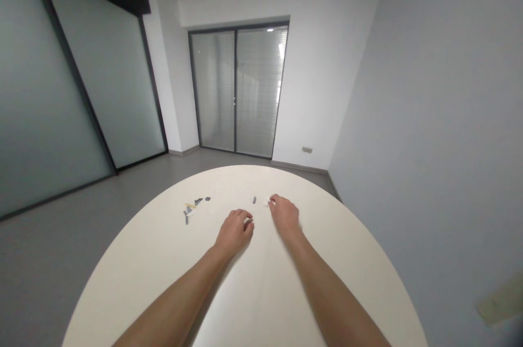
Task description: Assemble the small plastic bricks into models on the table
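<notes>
My right hand is at the far middle of the white table, its thumb and fingers closed on a small white piece. What kind of piece it is, I cannot make out. Just left of it a small grey block lies on the tabletop, touched by neither hand. My left hand rests on the table nearer to me, fingers curved and thumb apart from them, with nothing seen between. Further left lies a loose group of small grey pieces, with a thin yellow strip and a white piece among them.
The round white table fills the lower view. Near the group's right side lies a small dark piece. Beyond the table stand a glass door and white walls; frosted panels are on the left.
</notes>
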Available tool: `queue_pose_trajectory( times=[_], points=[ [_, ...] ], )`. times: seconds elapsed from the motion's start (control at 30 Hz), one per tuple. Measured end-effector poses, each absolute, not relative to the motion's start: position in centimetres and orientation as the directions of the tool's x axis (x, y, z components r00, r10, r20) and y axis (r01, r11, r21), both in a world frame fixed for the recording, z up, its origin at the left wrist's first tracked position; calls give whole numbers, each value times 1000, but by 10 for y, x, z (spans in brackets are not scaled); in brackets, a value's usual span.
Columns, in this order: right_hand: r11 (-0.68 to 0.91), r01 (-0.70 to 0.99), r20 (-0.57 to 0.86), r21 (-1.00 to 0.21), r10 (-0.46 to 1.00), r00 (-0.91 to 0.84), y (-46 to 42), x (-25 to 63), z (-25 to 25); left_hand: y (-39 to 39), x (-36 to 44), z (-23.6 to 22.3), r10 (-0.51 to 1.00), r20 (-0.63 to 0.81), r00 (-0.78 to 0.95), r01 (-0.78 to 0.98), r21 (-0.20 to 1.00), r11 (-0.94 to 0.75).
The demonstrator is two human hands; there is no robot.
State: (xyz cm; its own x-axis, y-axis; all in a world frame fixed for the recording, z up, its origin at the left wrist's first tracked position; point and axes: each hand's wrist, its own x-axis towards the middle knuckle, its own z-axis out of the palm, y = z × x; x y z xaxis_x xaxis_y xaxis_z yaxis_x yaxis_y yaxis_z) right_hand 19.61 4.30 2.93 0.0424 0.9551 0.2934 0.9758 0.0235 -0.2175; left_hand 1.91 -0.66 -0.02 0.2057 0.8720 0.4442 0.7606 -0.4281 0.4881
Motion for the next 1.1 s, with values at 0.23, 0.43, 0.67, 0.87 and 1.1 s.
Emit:
queue_pose_trajectory(
  times=[0.23,0.43,0.67,0.87,1.1],
  points=[
    [42,967,314,-250,949,40,44,195,20,-8,19,1,876,435,208,768,483,-422],
    [25,965,304,-259,951,57,43,196,17,-8,18,2,879,430,207,773,479,-416],
    [25,966,296,-257,954,54,45,195,13,-8,18,2,880,431,203,768,487,-415],
    [35,967,294,-252,955,42,45,196,12,-8,19,2,883,425,200,760,502,-414],
    [35,967,293,-253,955,43,45,197,12,-8,21,3,888,418,194,763,504,-404]
  ],
)
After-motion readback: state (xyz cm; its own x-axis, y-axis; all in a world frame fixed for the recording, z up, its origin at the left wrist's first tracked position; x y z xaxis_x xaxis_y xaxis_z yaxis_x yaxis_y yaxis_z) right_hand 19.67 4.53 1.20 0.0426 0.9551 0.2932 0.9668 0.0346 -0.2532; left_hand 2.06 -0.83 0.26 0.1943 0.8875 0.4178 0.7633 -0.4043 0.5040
